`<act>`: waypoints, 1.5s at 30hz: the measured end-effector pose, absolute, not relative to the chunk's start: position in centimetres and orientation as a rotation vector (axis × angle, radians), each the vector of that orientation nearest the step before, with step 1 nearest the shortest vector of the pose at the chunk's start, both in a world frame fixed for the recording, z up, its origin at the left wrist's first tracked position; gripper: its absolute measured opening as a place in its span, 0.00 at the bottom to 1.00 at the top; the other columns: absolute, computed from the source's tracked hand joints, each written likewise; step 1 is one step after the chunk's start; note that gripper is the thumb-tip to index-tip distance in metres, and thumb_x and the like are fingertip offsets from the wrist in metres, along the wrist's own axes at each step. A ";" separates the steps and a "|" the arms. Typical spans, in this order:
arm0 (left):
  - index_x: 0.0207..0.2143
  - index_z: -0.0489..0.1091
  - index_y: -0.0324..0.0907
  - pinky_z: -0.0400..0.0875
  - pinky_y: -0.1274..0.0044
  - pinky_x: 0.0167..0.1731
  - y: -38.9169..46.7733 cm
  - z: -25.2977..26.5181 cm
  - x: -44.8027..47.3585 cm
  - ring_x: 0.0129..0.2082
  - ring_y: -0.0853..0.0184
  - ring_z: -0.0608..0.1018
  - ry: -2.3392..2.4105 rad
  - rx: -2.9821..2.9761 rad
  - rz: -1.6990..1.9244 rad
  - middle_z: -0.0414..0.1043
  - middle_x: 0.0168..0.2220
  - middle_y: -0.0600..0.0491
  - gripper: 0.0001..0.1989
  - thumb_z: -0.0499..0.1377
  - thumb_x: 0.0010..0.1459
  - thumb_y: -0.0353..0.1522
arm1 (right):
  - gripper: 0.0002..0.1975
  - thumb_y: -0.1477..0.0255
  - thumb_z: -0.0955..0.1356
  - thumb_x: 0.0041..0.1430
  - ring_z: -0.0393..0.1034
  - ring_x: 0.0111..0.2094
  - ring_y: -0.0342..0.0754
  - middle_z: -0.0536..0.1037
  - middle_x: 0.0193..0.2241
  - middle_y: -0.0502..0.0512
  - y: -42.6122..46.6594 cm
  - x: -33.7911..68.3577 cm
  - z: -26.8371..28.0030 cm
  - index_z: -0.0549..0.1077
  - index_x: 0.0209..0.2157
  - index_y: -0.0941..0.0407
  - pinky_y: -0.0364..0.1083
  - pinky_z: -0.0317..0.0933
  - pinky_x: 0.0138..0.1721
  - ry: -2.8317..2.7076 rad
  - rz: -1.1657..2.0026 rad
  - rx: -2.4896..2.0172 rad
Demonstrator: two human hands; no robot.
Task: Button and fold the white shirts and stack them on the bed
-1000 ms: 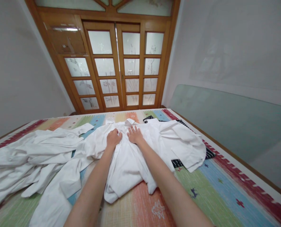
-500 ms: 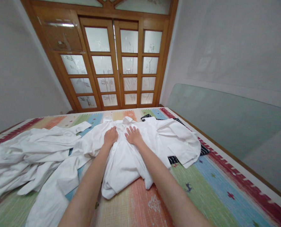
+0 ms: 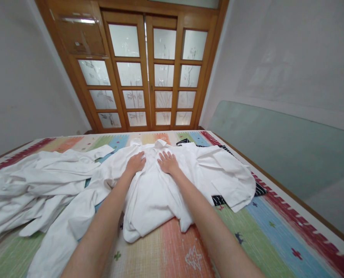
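Observation:
A white collared shirt [image 3: 151,197] lies spread across the middle of the patterned cover, its collar at the far side and one sleeve stretched toward me on the left. My left hand [image 3: 135,162] rests on the shirt below the collar, fingers laid along the cloth. To its right, my right hand [image 3: 168,162] presses flat on the same shirt with its fingers spread. Creases run through the fabric between the two hands. Black cloth with white stripes [image 3: 218,200] shows from under the shirt's right side.
More white garments [image 3: 44,173] lie rumpled in a heap on the left. Beneath everything is a colourful striped cover [image 3: 149,255] with small figures. Beyond its far edge stand wooden doors with glass panes [image 3: 163,73]. A pale green panel [image 3: 276,135] lines the right wall.
My left hand's fingers have loosened from a more curled pose and lie flatter on the shirt. My right hand stays spread on the cloth. The view has shifted slightly.

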State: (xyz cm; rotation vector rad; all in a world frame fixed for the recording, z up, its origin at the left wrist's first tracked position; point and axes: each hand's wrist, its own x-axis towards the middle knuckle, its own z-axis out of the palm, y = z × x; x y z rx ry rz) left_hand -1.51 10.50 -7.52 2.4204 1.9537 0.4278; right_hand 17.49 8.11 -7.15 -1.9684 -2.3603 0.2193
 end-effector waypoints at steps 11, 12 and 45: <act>0.57 0.63 0.39 0.63 0.71 0.55 11.7 -7.2 -1.9 0.55 0.58 0.73 1.918 2.454 0.463 0.70 0.56 0.45 0.24 0.52 0.62 0.41 | 0.32 0.58 0.45 0.68 0.32 0.69 0.54 0.39 0.70 0.51 10.3 17.7 -7.3 0.44 0.69 0.54 0.57 0.29 0.66 -2.346 0.221 -2.017; 0.57 0.64 0.39 0.64 0.71 0.55 11.8 -7.2 -1.8 0.55 0.58 0.73 1.920 2.458 0.466 0.71 0.56 0.45 0.24 0.52 0.62 0.41 | 0.32 0.58 0.45 0.68 0.32 0.69 0.54 0.40 0.70 0.51 10.3 17.7 -7.3 0.44 0.69 0.54 0.57 0.29 0.65 -2.341 0.219 -2.016; 0.46 0.72 0.37 0.68 0.70 0.41 6.1 -6.2 -2.4 0.42 0.59 0.76 1.983 2.654 0.229 0.74 0.39 0.42 0.19 0.45 0.63 0.32 | 0.37 0.54 0.50 0.67 0.31 0.69 0.58 0.41 0.69 0.60 -3.4 22.8 -6.1 0.44 0.68 0.63 0.56 0.34 0.66 -2.653 0.508 -1.583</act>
